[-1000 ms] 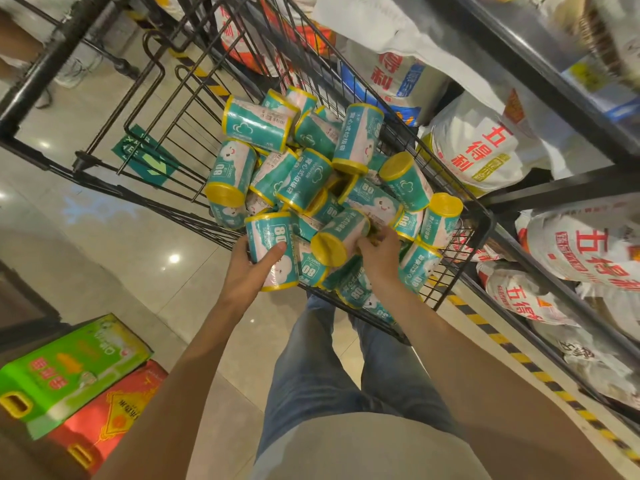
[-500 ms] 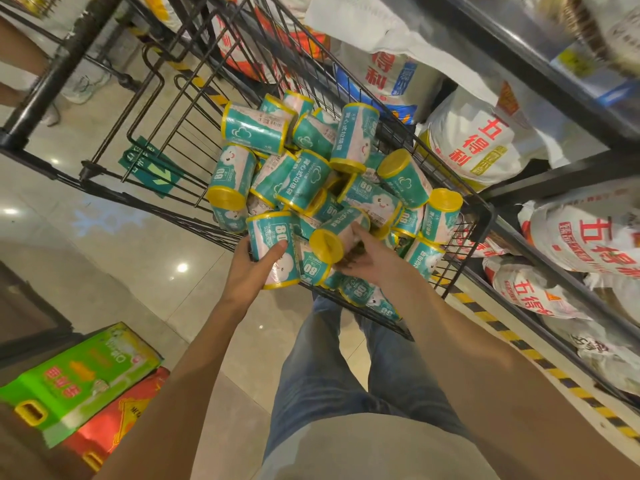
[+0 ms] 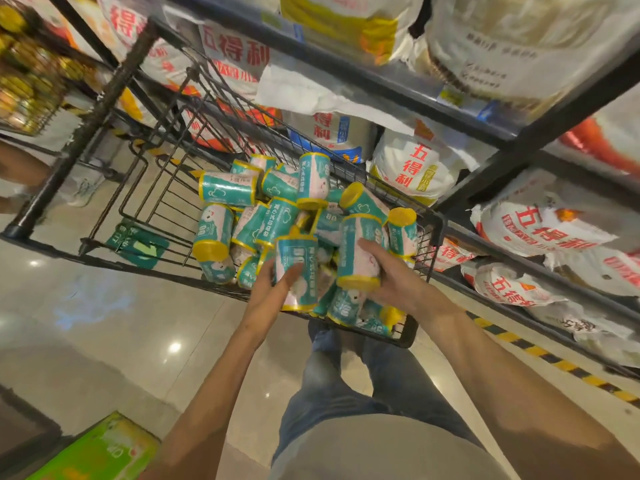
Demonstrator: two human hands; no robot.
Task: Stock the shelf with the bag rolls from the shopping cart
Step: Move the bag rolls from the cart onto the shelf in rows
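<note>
While the person stands over the shopping cart (image 3: 427, 220), each of the hands is wrapped around its own bag roll: the left hand (image 3: 268, 285) grips an upright teal roll (image 3: 298, 271), and the right hand (image 3: 391, 271) clasps a second roll (image 3: 358, 251) just beside it. Both are short cylinders with glossy teal-and-pink printed wrap and yellow rims at the ends. The remaining rolls (image 3: 242, 209) lie heaped at all angles in the near corner of the black wire basket. To the right, a dark metal shelf (image 3: 540, 136) carries plump white sacks (image 3: 412, 164) printed in red characters. The floor (image 3: 104, 323) is pale polished tile that reflects ceiling lights, with a yellow-and-black striped strip (image 3: 554, 358) along the foot of the shelving.
</note>
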